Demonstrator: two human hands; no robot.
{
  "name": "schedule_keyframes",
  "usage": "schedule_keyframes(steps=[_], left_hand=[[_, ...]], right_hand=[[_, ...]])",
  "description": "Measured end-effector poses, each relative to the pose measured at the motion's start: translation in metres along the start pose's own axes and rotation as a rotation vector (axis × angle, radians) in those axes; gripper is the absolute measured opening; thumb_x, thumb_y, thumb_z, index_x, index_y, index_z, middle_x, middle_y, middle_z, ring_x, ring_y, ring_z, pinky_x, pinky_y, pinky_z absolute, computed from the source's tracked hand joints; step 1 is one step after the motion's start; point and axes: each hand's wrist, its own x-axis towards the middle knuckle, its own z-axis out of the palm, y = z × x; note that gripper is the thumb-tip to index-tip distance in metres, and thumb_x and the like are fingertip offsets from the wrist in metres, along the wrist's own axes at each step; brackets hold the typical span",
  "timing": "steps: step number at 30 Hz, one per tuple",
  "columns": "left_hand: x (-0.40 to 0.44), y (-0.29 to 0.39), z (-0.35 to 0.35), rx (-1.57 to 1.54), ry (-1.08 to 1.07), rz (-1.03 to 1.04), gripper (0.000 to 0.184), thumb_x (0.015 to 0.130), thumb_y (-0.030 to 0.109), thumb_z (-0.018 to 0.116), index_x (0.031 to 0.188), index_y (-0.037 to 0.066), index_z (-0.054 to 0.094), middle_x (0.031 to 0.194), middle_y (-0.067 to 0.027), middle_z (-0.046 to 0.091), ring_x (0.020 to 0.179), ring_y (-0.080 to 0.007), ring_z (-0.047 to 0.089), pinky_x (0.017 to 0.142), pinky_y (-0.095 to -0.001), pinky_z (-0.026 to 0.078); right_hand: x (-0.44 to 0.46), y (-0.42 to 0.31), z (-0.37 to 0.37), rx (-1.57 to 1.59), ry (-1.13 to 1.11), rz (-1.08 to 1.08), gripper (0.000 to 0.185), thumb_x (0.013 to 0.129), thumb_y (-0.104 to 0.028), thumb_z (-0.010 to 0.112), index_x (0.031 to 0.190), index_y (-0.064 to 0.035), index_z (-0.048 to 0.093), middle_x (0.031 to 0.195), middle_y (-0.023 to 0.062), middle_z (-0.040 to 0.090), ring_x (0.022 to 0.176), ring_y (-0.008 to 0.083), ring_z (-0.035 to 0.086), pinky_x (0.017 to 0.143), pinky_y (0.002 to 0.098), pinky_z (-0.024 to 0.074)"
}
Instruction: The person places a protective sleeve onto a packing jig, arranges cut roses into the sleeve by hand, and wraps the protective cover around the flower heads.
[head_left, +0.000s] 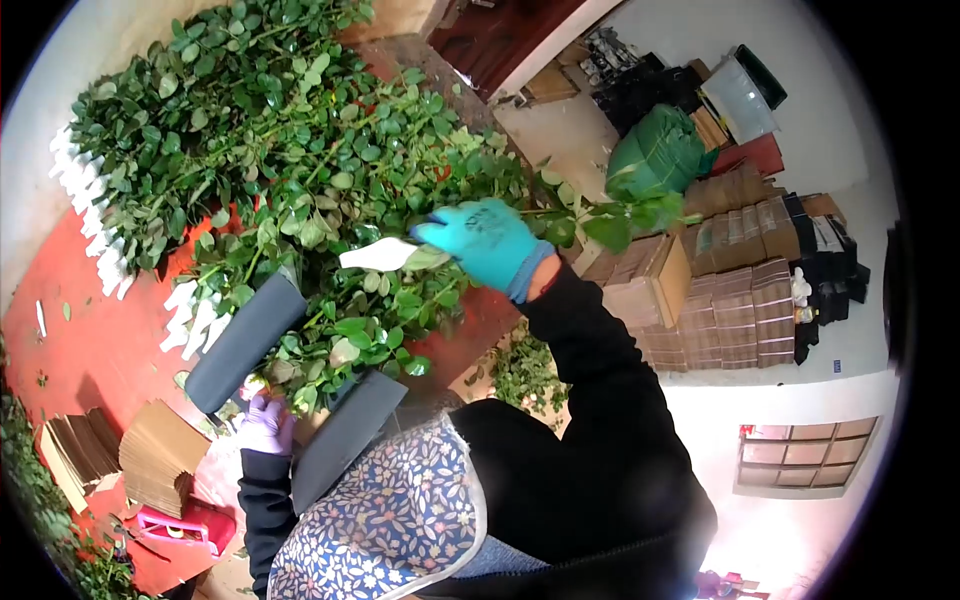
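My right hand (485, 245), in a teal glove, is closed round a rose stem just behind its head. A white sleeve (378, 255) covers the rose's bud and points left, while the leafy stem (610, 220) runs out to the right. My left hand (266, 425), in a lilac glove, is low between two dark grey padded bars (247, 342). Its fingers are closed at a pale pink-and-green rose bud (256, 384); the stem below is mostly hidden. Beyond both hands lies a large heap of leafy roses (300, 150), many with white-sleeved heads (95, 215) along the left.
The roses lie on a red table (60, 290). Cardboard pieces (160, 450) and a pink holder (190, 527) are at lower left. Stacked flat cartons (740, 310), a green bundle (655, 150) and cut greenery (525, 370) stand or lie to the right.
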Motion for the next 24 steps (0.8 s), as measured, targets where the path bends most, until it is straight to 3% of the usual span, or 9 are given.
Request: schedule_keyframes(steps=[4,8,12,13,16,18,22,23,24], left_hand=[[0.004,0.007,-0.009,0.031,-0.017,0.057,0.025,0.077,0.014,0.068,0.102,0.007,0.064,0.099,-0.0163,0.059,0.081,-0.035,0.063,0.069,-0.0436,0.052],[0.003,0.013,-0.012,0.069,-0.111,-0.047,0.028,0.078,0.017,0.072,0.103,0.008,0.065,0.098,-0.0129,0.061,0.081,-0.0342,0.064,0.07,-0.0431,0.052],[0.001,0.024,-0.014,0.01,-0.082,-0.087,0.027,0.079,0.016,0.071,0.105,0.008,0.065,0.098,-0.0134,0.06,0.08,-0.0341,0.064,0.068,-0.0423,0.052],[0.002,0.027,-0.016,0.012,-0.078,-0.089,0.027,0.079,0.015,0.07,0.105,0.008,0.065,0.098,-0.0135,0.059,0.08,-0.0342,0.063,0.068,-0.0421,0.052],[0.004,0.04,-0.023,0.018,-0.115,-0.145,0.027,0.079,0.014,0.07,0.105,0.008,0.064,0.098,-0.0139,0.058,0.081,-0.0348,0.063,0.069,-0.0421,0.052],[0.001,0.035,-0.017,0.031,-0.043,-0.101,0.02,0.082,0.016,0.064,0.102,0.011,0.065,0.095,-0.013,0.059,0.075,-0.0334,0.064,0.066,-0.0433,0.053],[0.002,0.035,-0.02,0.018,-0.074,-0.103,0.02,0.081,0.015,0.065,0.101,0.01,0.065,0.095,-0.0129,0.059,0.075,-0.0331,0.064,0.065,-0.0426,0.053],[0.003,0.034,-0.021,0.003,-0.069,-0.103,0.02,0.081,0.015,0.065,0.1,0.01,0.065,0.095,-0.013,0.059,0.075,-0.0334,0.064,0.065,-0.0429,0.053],[0.003,0.034,-0.022,-0.009,-0.065,-0.1,0.02,0.08,0.015,0.066,0.1,0.01,0.065,0.095,-0.0131,0.059,0.076,-0.0337,0.064,0.066,-0.0432,0.053]], right_hand=[[0.053,-0.028,-0.003,-0.075,0.258,-0.259,0.04,0.08,-0.01,0.055,0.119,-0.0175,0.061,0.092,0.0055,0.06,0.079,0.0258,0.062,0.064,0.0391,0.0469],[0.136,-0.051,0.024,0.068,0.164,-0.451,0.037,0.082,-0.011,0.055,0.118,-0.0186,0.063,0.094,0.0084,0.065,0.08,0.0293,0.065,0.066,0.0423,0.0487],[0.191,-0.068,0.063,-0.034,0.1,-0.424,0.039,0.087,-0.01,0.053,0.124,-0.0177,0.06,0.111,0.0078,0.063,0.101,0.0256,0.062,0.088,0.0425,0.0467],[0.197,-0.078,0.064,-0.193,-0.033,-0.286,0.043,0.087,-0.01,0.052,0.13,-0.0168,0.055,0.118,0.0075,0.061,0.108,0.0266,0.059,0.094,0.0434,0.0434],[0.184,-0.073,0.053,-0.04,-0.01,-0.215,0.049,0.085,-0.007,0.052,0.134,-0.0128,0.052,0.125,0.0106,0.057,0.113,0.0306,0.056,0.098,0.0422,0.0418],[0.155,-0.067,0.045,0.026,0.238,-0.232,0.052,0.081,-0.008,0.058,0.132,-0.0142,0.053,0.123,0.008,0.058,0.109,0.0265,0.058,0.094,0.0421,0.0429],[0.107,-0.071,0.008,0.058,0.367,-0.151,0.036,0.085,-0.016,0.064,0.121,-0.0148,0.062,0.102,0.0037,0.066,0.081,0.0242,0.064,0.071,0.0381,0.0501],[0.104,-0.071,0.004,0.051,0.422,-0.154,0.028,0.086,-0.018,0.063,0.114,-0.0151,0.066,0.09,0.004,0.066,0.067,0.0258,0.062,0.06,0.0378,0.0493],[0.101,-0.069,0.007,0.052,0.412,-0.147,0.028,0.086,-0.018,0.063,0.114,-0.0151,0.066,0.09,0.004,0.066,0.067,0.0258,0.062,0.06,0.0378,0.0493]])
